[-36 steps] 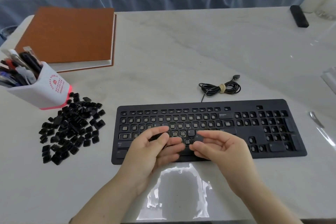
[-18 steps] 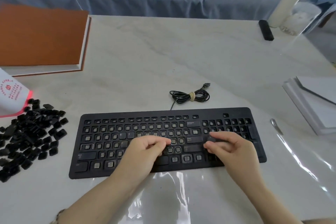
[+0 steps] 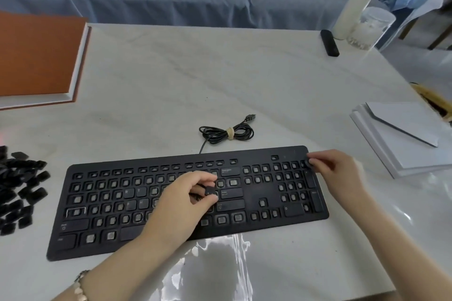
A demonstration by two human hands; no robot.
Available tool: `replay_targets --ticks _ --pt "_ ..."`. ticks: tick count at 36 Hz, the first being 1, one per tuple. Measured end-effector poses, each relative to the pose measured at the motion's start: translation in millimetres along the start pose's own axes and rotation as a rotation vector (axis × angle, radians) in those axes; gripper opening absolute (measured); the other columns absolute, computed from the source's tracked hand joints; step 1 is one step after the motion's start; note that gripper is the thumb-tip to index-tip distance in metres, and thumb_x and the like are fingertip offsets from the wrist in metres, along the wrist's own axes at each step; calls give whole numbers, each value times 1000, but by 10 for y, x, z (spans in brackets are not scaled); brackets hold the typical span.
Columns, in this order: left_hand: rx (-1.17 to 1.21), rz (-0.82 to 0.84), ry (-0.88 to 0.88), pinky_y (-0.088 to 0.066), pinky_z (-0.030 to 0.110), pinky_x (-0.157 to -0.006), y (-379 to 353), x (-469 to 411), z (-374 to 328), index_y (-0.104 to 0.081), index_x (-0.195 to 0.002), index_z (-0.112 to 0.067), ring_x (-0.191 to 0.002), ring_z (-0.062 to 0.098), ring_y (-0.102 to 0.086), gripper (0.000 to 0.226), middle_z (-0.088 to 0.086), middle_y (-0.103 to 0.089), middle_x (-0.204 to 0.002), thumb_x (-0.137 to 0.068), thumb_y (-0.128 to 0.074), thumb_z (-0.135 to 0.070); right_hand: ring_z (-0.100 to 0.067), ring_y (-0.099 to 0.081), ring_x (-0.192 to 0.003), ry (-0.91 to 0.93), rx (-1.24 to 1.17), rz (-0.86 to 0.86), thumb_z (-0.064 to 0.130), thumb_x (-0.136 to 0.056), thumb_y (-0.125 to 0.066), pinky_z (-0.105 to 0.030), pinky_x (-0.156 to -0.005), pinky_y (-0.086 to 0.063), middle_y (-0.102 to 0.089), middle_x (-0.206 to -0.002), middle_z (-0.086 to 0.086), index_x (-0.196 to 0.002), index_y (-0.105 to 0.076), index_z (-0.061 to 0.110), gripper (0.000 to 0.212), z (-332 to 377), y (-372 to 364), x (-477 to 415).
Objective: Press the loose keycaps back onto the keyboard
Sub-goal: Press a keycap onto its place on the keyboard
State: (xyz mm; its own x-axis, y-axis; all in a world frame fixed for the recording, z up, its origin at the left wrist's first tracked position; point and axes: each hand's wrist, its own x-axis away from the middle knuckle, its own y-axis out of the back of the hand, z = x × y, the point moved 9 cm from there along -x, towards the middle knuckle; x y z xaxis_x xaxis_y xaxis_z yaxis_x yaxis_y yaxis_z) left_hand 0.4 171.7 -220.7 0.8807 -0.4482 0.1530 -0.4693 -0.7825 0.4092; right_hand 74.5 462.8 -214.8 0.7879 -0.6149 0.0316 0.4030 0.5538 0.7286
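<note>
The left hand pinches 1 black keycap between thumb and curled fingers, just over the keyboard beside its Enter key. The right hand pinches a 2nd keycap at the keyboard's far right corner. The loose keycaps are piled well left of both grips.

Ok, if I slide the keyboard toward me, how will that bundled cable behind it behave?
The cable looks thin and floppy, so it will probably drag along rather than resist. The tie round its middle should keep the loops together as one bundle. It lies flat on the table, so it likely won't roll.
</note>
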Motion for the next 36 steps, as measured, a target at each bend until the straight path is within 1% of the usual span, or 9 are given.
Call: replay_targets --ticks 3,7,10,14,19,24,32,35,36 --pt "-27 -3 6 -41 6 -68 -22 -1 8 -62 -86 -37 -81 -8 -55 35 -14 -65 -89 -80 -72 -4 -18 -61 -74 0 -28 -9 1 -85 -62 -3 -66 -42 -66 -83 -1 -91 -71 9 13 13 29 -17" --pt "-57 -3 -6 -40 6 -69 -30 9 8 -62 -86 -37 -84 -8 -54 34 -13 -64 -90 -81 -71 -5 -6 -61 -68 -46 -101 -18 0 -84 -62 -11 -70 -46 -65 -80 -1 -92 -71 7 15 -25 12 -21" --pt "-83 7 -20 -40 5 -69 -44 22 -23 -61 -87 -37 -83 -9 -53 34 -13 -62 -88 -81 -70 -5 6 -59 -55 -53 -114 9 -1 -84 -62 -2 -60 -43 -63 -72 1 -92 -70 8 15 -44 -20 -38" --pt "-87 8 -27 -39 5 -68 -53 41 -36 -60 -87 -38 -75 -10 -52 35 -13 -59 -85 -81 -70 -5 -12 -56 -76 -28 34 50 4 -85 -62 -17 -64 -37 -62 -85 -1 -91 -71 9 12 -11 -39 -75" --pt "-56 15 -12 -41 8 -68 -69 29 31 -60 -90 -38 -83 -5 -54 38 -11 -64 -91 -80 -70 -3 -20 -59 -86 26 151 90 5 -85 -63 -20 -79 -37 -64 -95 -5 -94 -72 7 12 42 -62 -105" --pt "-33 15 -4 -41 8 -67 -68 14 62 -61 -92 -38 -81 -4 -55 40 -13 -65 -90 -79 -71 -1 -17 -55 -74 186 246 158 5 -82 -67 -16 -75 -36 -60 -94 -5 -95 -73 6 15 159 -104 -75" --pt "55 -8 -5 -43 9 -66 -25 29 91 -65 -89 -34 -80 -1 -59 39 -25 -67 -89 -76 -73 2 -20 -50 -76 310 240 136 6 -86 -62 -4 -67 -33 -55 -86 -3 -91 -69 0 11 134 -102 12" --pt "146 -13 -6 -46 11 -70 -1 36 87 -67 -91 -29 -82 2 -62 38 -21 -70 -91 -76 -72 5 -18 -47 -78 370 314 79 8 -87 -61 -10 -69 -34 -59 -90 -5 -96 -69 3 12 148 -109 81" --pt "184 -9 -4 -47 11 -71 0 42 90 -67 -91 -27 -83 2 -63 37 -18 -71 -92 -75 -72 6 -16 -46 -78 428 374 44 5 -84 -64 -19 -71 -39 -60 -91 -6 -98 -70 5 15 162 -116 126"
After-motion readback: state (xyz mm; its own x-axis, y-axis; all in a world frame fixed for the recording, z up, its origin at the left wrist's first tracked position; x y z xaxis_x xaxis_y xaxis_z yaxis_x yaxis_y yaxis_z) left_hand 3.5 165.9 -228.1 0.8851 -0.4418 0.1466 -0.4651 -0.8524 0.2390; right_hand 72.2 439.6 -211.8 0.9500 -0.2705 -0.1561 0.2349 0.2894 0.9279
